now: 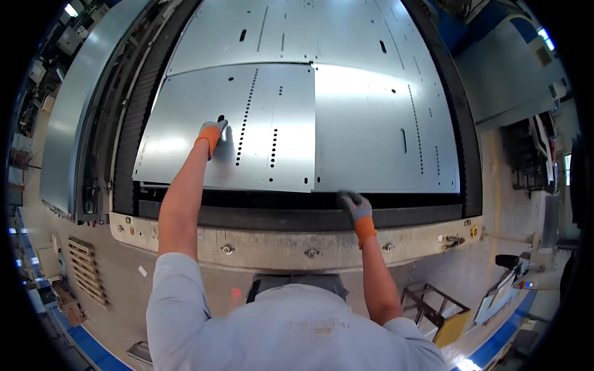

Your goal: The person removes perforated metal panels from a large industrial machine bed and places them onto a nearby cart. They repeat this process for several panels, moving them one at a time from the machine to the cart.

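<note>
My left hand (212,133), in a grey work glove with an orange cuff, is at a slot in the left perforated metal sheet (185,142). Its fingers look curled at the slot, gripping the sheet; the fingertips are partly hidden. This sheet carries rows of round holes, and its near edge sits slightly off another edge beneath. My right hand (355,207), gloved alike, hovers over the dark gap along the table's front, close below the near edge of the right metal sheet (362,136). Its fingers are somewhat apart, with nothing visible in them.
More perforated sheets (309,37) lie farther back on the machine table, between dark ribbed side covers (467,154). A pale front rail (278,247) with bolts runs before me. Large sheet metal (93,105) stands at left, a wooden pallet (86,272) below it. A metal frame (433,303) stands at right.
</note>
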A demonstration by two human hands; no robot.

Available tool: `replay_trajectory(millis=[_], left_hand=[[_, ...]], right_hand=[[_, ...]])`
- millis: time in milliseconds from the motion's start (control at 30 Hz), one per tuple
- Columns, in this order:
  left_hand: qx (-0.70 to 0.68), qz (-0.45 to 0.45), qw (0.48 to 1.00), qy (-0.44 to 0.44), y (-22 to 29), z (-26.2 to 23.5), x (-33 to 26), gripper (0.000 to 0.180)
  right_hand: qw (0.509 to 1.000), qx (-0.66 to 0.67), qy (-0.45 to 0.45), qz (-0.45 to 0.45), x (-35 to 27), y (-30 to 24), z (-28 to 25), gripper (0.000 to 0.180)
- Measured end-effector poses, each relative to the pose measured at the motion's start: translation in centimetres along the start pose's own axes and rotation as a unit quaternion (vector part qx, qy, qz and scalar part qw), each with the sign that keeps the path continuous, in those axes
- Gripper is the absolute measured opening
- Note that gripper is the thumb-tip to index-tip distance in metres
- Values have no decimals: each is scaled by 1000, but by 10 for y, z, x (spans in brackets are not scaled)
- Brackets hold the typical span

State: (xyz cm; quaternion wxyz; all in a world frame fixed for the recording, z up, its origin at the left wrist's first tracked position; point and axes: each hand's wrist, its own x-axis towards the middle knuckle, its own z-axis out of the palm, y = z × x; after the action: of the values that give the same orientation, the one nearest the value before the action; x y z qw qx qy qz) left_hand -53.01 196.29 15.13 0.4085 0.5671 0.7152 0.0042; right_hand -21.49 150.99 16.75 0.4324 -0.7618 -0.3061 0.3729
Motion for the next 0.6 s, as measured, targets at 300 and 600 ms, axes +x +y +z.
replay_trajectory(millis=[300, 600], left_hand=[[-58, -92, 994, 21, -30, 30, 38, 52], [77, 13, 997, 24, 5, -36, -47, 58]], right_hand=[[996, -61, -59, -33, 27, 3, 67, 59], [905, 359, -184, 132, 71, -73, 102, 57]])
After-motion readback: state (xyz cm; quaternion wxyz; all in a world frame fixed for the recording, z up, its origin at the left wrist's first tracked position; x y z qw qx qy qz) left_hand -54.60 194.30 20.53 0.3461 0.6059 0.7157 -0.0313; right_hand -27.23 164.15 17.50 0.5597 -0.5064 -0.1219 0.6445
